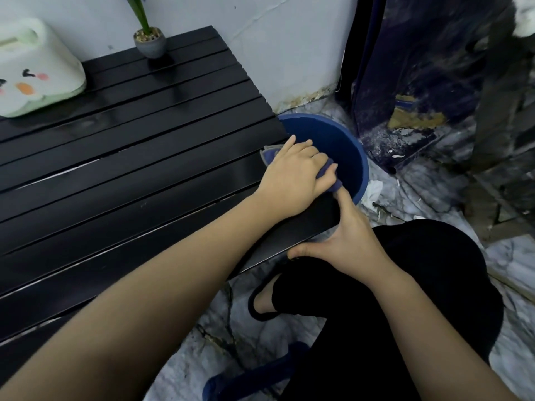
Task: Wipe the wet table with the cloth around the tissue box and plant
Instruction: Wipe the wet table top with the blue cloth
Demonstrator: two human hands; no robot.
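Underfoot marble floor (pixel 509 264) — black slatted table (pixel 130 157)

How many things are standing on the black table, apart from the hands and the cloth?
2. The tissue box stands at the far left edge of the table, partly cut off by the frame. The plant stands at the back, near the wall. More may sit outside the view.

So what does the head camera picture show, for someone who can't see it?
A left hand presses a blue cloth at the black slatted table edge, above a blue bucket; the right hand grips the edge.
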